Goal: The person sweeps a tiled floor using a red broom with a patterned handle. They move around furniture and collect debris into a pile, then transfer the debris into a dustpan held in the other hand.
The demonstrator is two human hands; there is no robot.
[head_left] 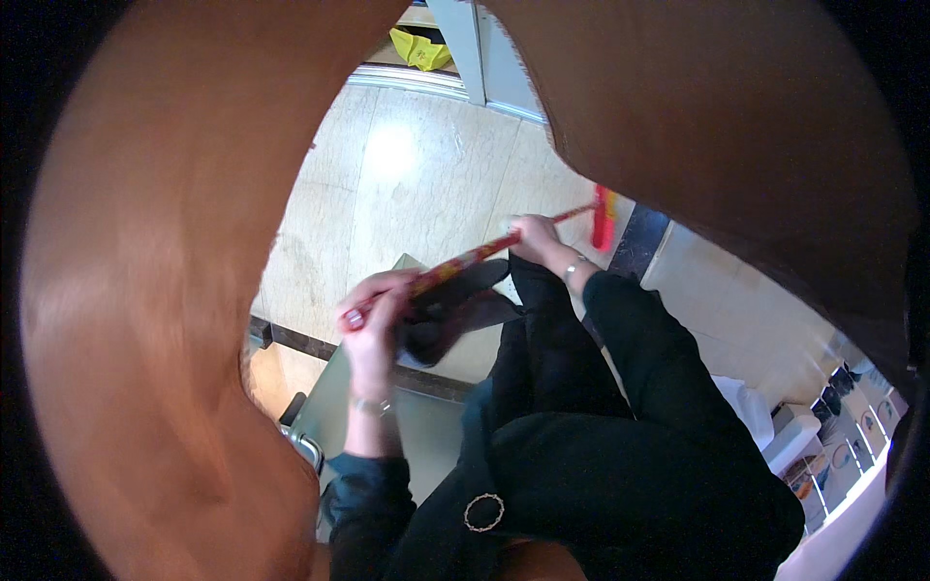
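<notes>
A broom with a red patterned stick [465, 261] slants across the middle of the view, held in both hands. Near the stick's end cap, my left hand [376, 305] is closed round it. Farther along, my right hand [536, 237] grips the same stick, close to its far part. The broom's red and yellow head [603, 219] sits beyond my right hand, low over or on the floor. Just under the stick, next to my left hand, is a dark glossy thing [450, 305]; its kind I cannot tell.
Pale tiles with dark border strips cover the floor [417, 184]. A grey-green flat surface [426, 421] lies below my left arm. At the back are a white door frame [475, 58] and a yellow item [419, 48]. Large brown blurred shapes [165, 290] hide both sides.
</notes>
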